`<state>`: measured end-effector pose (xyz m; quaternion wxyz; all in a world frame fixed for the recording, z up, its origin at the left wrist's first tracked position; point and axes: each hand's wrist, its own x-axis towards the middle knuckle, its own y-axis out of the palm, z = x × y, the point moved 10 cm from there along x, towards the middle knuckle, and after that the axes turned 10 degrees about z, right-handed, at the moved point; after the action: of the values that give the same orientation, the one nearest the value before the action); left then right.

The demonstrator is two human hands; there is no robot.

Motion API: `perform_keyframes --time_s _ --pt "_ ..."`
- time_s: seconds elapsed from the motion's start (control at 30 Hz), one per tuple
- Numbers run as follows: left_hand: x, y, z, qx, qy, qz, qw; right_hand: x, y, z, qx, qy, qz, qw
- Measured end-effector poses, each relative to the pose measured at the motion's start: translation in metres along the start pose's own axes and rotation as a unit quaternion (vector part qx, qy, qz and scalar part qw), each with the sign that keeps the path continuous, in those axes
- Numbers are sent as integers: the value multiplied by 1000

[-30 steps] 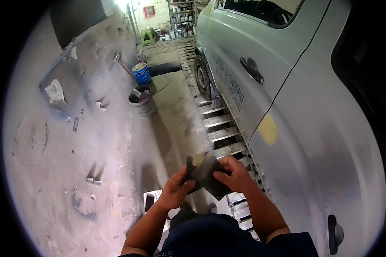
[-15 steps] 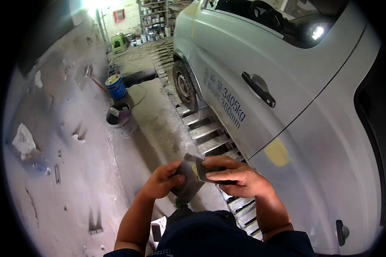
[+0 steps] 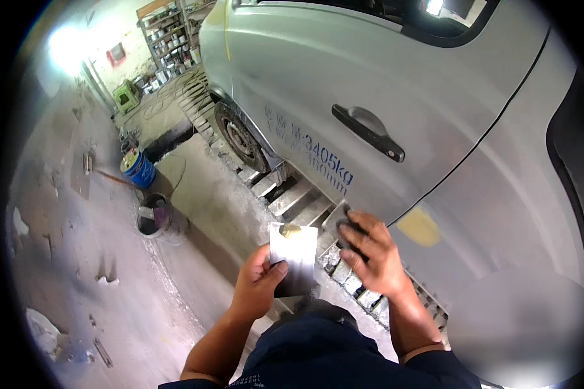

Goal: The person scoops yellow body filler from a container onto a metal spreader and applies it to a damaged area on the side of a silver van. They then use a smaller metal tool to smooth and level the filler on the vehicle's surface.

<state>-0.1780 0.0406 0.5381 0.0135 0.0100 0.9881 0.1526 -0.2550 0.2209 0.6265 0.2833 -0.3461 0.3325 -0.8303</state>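
Note:
My left hand (image 3: 258,285) grips a flat rectangular metal plate (image 3: 297,256) by its left side, thumb across its face. A dab of yellow putty (image 3: 291,230) lies at the plate's top edge, and light glares off its upper half. To the right and apart from it, my right hand (image 3: 379,259) is closed on a dark, flat putty spreader (image 3: 334,219), its fingers laid over the blade. Beyond that hand, a pale yellow putty patch (image 3: 418,227) shows on the van's grey side panel, just past the door seam. The spreader does not touch the van.
The silver-grey van (image 3: 292,71) fills the right, with a black door handle (image 3: 368,133) and a wheel (image 3: 240,136). Slatted floor grating (image 3: 298,201) runs below it. Along the left wall stand an open bucket (image 3: 154,220), a blue can (image 3: 138,170) and a green stool (image 3: 125,97).
My hands have come apart: the spreader has left the plate and moved right, towards the van. The plate has turned more upright. The view has swung to the right.

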Motion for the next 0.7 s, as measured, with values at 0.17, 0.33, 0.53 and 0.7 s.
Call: perform_keyframes --time_s 0.17,0.33,0.53,0.7 --pt "38 2 -6 14 -2 -12 1000 22 -4 8 -77 -6 -30 997" --pt "68 9 -13 30 -10 12 999 35 -2 -6 -116 10 -20 993" --pt "96 3 -32 273 65 8 960 30 15 -36 -101 63 -6 993" --pt "133 -24 -56 292 201 -52 934 3 26 -85 124 145 -66 979"
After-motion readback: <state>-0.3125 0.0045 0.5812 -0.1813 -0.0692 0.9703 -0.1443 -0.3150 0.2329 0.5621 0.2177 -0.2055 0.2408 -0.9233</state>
